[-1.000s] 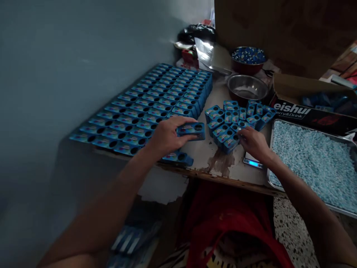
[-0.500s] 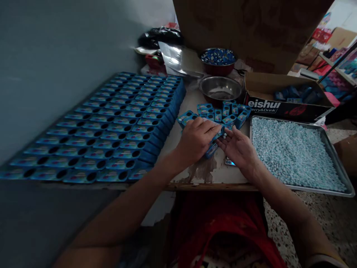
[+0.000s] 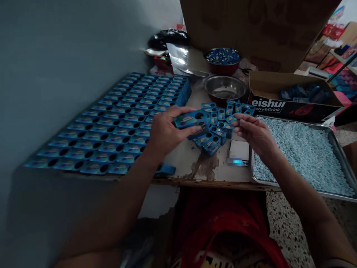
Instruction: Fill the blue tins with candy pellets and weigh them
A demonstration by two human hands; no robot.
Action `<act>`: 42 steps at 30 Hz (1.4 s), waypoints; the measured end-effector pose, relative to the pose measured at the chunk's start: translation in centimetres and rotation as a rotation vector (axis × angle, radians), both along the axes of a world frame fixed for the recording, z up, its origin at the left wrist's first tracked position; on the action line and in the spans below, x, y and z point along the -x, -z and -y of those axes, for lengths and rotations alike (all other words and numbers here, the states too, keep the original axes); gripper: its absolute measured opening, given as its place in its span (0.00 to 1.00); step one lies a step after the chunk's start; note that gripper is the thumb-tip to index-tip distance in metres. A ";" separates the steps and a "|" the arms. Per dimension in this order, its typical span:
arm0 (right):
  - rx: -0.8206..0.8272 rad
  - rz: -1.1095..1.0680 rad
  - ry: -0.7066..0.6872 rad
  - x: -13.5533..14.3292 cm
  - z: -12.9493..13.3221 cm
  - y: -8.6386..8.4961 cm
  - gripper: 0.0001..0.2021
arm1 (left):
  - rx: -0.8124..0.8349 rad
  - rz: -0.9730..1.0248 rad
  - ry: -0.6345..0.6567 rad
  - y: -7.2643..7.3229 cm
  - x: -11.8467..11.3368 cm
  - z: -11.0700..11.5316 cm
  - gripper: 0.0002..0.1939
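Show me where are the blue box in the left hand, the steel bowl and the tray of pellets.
blue box point(image 3: 190, 119), head view, on its printed top face.
steel bowl point(image 3: 214, 80), head view, on its left rim.
tray of pellets point(image 3: 338, 147), head view, on its right metal rim.

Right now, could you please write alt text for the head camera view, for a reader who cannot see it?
A person's left hand lifts a small blue box above a worn table, while the right hand reaches toward a loose pile of boxes. Neat rows of boxes fill the left side; a tray of pale blue pellets sits at right.
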State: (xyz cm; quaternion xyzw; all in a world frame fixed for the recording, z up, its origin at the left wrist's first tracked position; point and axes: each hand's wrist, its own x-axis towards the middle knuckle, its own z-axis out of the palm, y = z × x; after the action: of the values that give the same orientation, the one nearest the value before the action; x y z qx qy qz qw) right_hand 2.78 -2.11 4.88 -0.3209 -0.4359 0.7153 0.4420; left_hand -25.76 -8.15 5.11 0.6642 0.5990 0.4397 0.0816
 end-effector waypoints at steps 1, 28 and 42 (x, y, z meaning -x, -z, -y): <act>-0.047 0.041 0.008 -0.6 -0.4 -0.3 0.07 | 0.033 0.030 -0.026 -0.3 1.1 0.8 0.22; 0.227 0.304 0.226 -15.0 3.8 4.2 0.17 | 0.090 -0.139 0.413 7.9 -12.6 -2.3 0.36; -0.304 0.932 -0.150 -7.3 -0.6 0.7 0.12 | -0.186 -0.136 0.115 4.0 -6.1 1.1 0.12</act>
State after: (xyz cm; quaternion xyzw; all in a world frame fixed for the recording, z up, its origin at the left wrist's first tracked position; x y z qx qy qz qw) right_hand 10.04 -1.56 4.16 -0.5061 -0.7084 0.4542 0.1891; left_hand -19.63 -9.22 1.14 0.7306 0.5206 0.4418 0.0037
